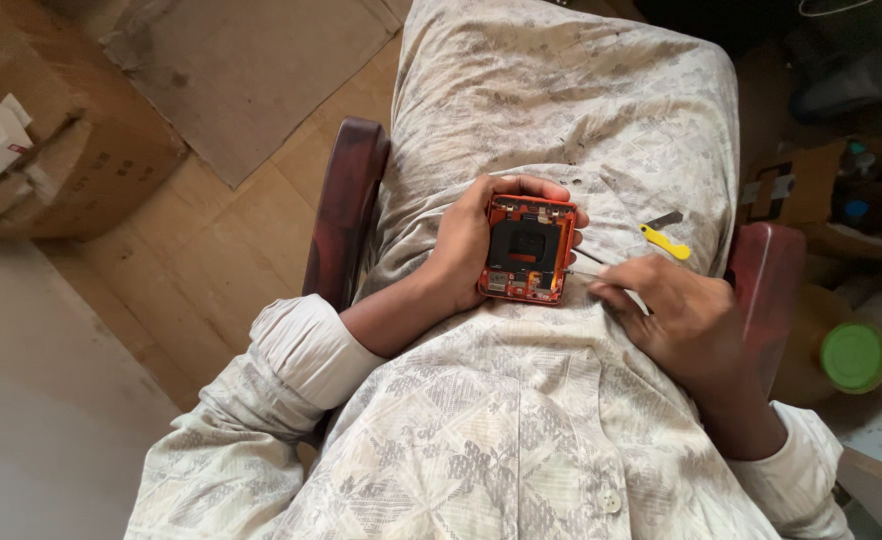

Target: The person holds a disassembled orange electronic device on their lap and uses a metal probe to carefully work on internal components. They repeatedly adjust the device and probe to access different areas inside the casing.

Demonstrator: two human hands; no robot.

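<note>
While our left hand (466, 240) grips opened red phone (527, 249) upright over lap, right hand (676, 315) pinches thin tool (586, 272), tip touching phone's lower right edge. Phone long axis runs away from body; right hand nearer that edge.

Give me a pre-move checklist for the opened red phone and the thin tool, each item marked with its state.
1. Left hand grips the red phone around its edges: ok.
2. Phone's open side faces up: ok.
3. Right hand pinches the thin tool: ok.
4. Tool tip on the phone's lower right edge: cannot tell, too small.
5. Yellow pry tool lies on the lap, apart from both hands: ok.
6. Loose screws on the cloth: cannot tell.
</note>
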